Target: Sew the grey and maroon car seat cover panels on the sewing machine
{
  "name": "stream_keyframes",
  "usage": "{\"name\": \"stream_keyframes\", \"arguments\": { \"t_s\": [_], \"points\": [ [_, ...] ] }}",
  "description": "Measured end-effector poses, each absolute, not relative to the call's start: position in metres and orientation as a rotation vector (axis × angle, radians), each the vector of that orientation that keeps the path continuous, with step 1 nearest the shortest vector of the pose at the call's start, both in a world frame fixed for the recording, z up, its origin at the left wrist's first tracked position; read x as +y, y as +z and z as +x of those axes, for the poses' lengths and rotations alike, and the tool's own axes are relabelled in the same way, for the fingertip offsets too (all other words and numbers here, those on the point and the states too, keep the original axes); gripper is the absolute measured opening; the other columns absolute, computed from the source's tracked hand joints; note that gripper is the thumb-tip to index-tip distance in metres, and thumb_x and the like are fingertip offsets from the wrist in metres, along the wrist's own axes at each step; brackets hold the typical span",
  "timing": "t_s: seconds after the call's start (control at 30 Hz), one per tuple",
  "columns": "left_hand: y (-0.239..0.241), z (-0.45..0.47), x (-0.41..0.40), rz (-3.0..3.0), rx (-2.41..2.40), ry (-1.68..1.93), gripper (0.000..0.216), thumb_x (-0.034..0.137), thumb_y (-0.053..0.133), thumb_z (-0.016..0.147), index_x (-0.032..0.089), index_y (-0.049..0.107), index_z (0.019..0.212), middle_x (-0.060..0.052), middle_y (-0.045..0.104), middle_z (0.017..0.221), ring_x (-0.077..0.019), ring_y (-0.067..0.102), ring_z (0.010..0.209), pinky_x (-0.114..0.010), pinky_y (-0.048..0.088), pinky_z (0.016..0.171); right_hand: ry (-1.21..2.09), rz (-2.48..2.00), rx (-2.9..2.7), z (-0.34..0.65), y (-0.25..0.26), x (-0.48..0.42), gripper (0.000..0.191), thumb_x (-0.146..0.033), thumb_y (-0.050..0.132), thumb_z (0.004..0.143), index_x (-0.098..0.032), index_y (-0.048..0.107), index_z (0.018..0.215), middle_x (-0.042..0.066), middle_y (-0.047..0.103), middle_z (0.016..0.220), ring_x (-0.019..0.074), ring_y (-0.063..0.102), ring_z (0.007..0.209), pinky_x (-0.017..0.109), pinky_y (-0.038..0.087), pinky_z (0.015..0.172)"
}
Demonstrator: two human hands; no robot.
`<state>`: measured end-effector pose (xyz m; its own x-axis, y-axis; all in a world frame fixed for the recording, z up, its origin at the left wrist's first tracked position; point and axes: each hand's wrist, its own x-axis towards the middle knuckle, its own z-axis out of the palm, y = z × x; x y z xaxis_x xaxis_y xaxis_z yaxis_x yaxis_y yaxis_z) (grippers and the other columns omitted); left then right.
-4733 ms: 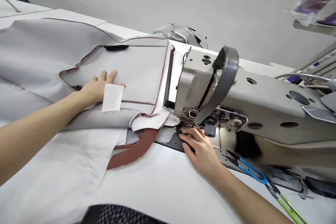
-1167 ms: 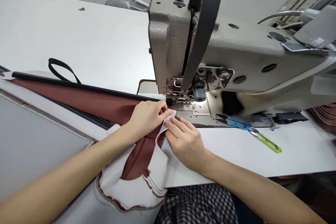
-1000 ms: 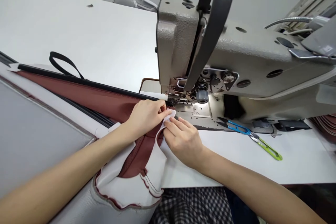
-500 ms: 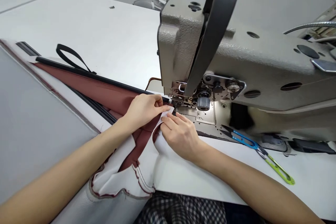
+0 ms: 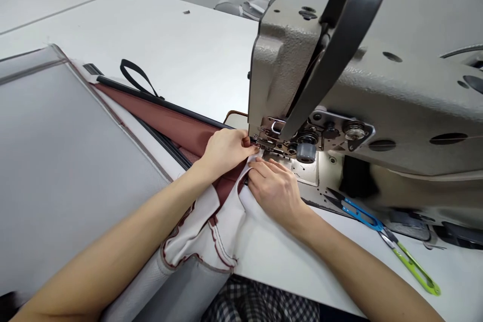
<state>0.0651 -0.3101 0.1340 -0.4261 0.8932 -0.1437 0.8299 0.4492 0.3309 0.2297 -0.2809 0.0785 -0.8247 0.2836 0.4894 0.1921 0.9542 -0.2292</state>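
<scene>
A: Busy with what, just now?

B: Occupied, by the look of it, with holding the white edge (image 5: 253, 158) of the fabric piece (image 5: 226, 216) in place at the stitching spot of the sewing machine (image 5: 287, 60). Lined up for a seam, or in mid-seam; can't tell which.

A: Held how?

B: With the left hand (image 5: 228, 153), apparently pinched between thumb and bent fingers. With the right hand (image 5: 275, 188), pressed along the near side, fingers close together; can't tell about a pinch, given the hidden thumb.

A: And lying where, otherwise?

B: Spread over the tabletop (image 5: 181, 50) left of the machine, from the broad grey panel (image 5: 75, 151) across to the red-brown panel (image 5: 162, 115), bordered by a black strip (image 5: 166, 102). Bunched lower down in white and grey folds, reaching the near edge.

A: Calling for what next?

B: Probably for slow, even feeding: keeping layers flat and matched, stopping the loose folds from dragging, minding fingertips so close to the needle.

A: Seeing any containers?

B: Recognising none. Just note, loose at the right, the blue snips (image 5: 356, 215) and green snips (image 5: 407, 265), nearly end to end.
</scene>
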Motion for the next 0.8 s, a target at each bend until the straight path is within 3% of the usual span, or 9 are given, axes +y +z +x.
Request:
{"name": "stream_keyframes", "arguments": {
  "t_s": [0.37, 0.8],
  "points": [
    [0.133, 0.065, -0.307, 1.459, 2.408, 0.325, 0.028, 0.046, 0.058, 0.081, 0.020, 0.067, 0.075, -0.004, 0.073, 0.081, -0.0245, 0.067, 0.081, -0.028, 0.037, 0.064, 0.204, -0.320, -2.577, 0.227, 0.069, -0.280, 0.026, -0.005, 0.050, 0.094, -0.016, 0.064, 0.076, 0.008, 0.070, 0.094, 0.0177, 0.067, 0.098, 0.029, 0.054, 0.092],
    [0.134, 0.065, -0.312, 1.495, 2.446, 0.198, 0.029, 0.047, 0.057, 0.081, 0.021, 0.067, 0.076, -0.004, 0.073, 0.078, -0.0246, 0.068, 0.076, -0.028, 0.034, 0.059, 0.180, -0.367, -2.587, 0.229, 0.077, -0.289, 0.020, -0.006, 0.055, 0.088, -0.017, 0.062, 0.074, 0.007, 0.069, 0.090, 0.0183, 0.066, 0.086, 0.029, 0.052, 0.072]
  ]
}}
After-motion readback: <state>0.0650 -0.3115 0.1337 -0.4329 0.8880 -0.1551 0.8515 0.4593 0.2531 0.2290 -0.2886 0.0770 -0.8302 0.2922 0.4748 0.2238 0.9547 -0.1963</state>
